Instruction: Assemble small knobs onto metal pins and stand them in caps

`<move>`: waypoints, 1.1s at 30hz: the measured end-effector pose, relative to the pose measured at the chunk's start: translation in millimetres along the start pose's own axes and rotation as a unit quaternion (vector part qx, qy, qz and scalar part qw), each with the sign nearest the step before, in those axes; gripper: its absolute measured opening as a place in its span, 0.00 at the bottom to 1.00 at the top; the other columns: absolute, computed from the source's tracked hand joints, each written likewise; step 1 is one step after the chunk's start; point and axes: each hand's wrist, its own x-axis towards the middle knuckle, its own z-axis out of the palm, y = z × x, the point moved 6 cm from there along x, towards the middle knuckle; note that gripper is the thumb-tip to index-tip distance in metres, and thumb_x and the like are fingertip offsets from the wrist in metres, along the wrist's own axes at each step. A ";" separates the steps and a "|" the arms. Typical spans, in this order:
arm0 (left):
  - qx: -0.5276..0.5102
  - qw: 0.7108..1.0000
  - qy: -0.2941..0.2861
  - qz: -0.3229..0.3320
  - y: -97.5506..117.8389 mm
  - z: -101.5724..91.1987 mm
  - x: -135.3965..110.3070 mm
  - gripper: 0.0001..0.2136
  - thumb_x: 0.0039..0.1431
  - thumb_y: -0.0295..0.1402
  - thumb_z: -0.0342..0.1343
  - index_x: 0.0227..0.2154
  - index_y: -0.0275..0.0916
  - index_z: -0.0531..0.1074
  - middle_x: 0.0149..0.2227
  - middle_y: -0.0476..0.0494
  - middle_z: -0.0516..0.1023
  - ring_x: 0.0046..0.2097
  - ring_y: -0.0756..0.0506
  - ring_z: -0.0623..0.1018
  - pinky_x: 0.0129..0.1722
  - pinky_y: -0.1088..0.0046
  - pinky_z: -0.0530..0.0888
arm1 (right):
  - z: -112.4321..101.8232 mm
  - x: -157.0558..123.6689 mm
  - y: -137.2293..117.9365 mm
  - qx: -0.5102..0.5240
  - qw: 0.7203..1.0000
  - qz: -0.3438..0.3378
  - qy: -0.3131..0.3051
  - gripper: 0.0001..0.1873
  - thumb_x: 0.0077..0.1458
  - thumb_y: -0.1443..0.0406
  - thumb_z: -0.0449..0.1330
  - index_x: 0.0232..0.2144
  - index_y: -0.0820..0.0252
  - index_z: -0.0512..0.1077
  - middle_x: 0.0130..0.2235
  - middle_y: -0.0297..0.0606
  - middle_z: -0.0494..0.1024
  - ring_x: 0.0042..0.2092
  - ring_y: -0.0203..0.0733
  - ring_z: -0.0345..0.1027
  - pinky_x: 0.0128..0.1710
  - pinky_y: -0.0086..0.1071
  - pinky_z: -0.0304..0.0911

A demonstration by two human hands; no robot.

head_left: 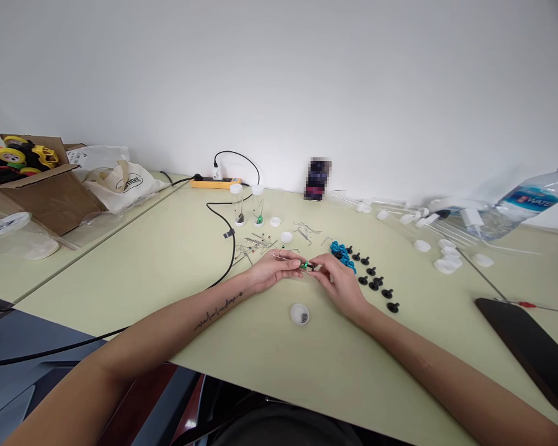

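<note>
Centrally, both hands are meeting over the pale green table (204, 248), fingertips almost touching.
Left hand: the left hand (272, 271) is lying on its side on the tabletop, its fingertips pinching a small green piece (303, 265); a thin metal pin (279, 256) is lying across or just above its fingers, and I cannot tell whether the hand is gripping it.
Right hand: the right hand (339, 282) is closing narrowly on a small dark part (312, 266) and pressing it against the green piece.
Held parts: the two pieces are touching each other between the hands, just above the table.
Near front: a small white cap (300, 314) holding dark bits is sitting just below the hands.
Right side: black push-pin-like knobs (374, 285) are lying in loose rows beside the right hand, with a clump of blue beads (341, 252) just behind it.
Left side: loose metal pins (255, 244) are lying scattered behind the left hand, next to a black cable (230, 238).
Further back: two clear vials (246, 204) are standing upright, one with a green item in its bottom, near a yellow power strip (211, 183).
Far right: white caps (446, 257) and a water bottle (525, 207) are lying well apart from the hands.
Far left: a cardboard box (41, 192) with toys is standing beside a cloth bag (125, 183).
</note>
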 end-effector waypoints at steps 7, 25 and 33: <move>0.004 1.000 -0.003 -0.002 0.3 1.8 -0.9 0.15 0.43 0.32 0.63 0.34 0.30 0.73 0.34 0.40 0.76 0.32 0.49 0.76 0.40 0.70 0.71 | -2.0 0.5 -1.3 -0.007 1.000 0.007 -0.005 0.12 0.59 0.60 0.47 0.31 0.58 0.67 0.29 0.37 0.70 0.27 0.36 0.63 0.27 0.30 0.59; 0.004 1.000 -0.019 -0.003 -0.8 2.3 -0.4 0.12 0.45 0.30 0.62 0.34 0.30 0.73 0.34 0.41 0.75 0.33 0.49 0.76 0.39 0.70 0.71 | 1.0 0.3 0.3 -0.010 0.999 0.018 -0.036 0.16 0.60 0.59 0.45 0.25 0.59 0.66 0.23 0.33 0.68 0.25 0.35 0.62 0.26 0.28 0.56; -0.002 1.000 -0.016 0.006 1.5 1.9 -0.3 0.12 0.46 0.29 0.61 0.35 0.29 0.73 0.33 0.40 0.76 0.33 0.49 0.76 0.40 0.72 0.70 | -0.3 -1.2 -0.8 0.006 1.000 -0.011 0.011 0.08 0.58 0.62 0.49 0.37 0.58 0.65 0.33 0.37 0.72 0.28 0.35 0.64 0.28 0.29 0.59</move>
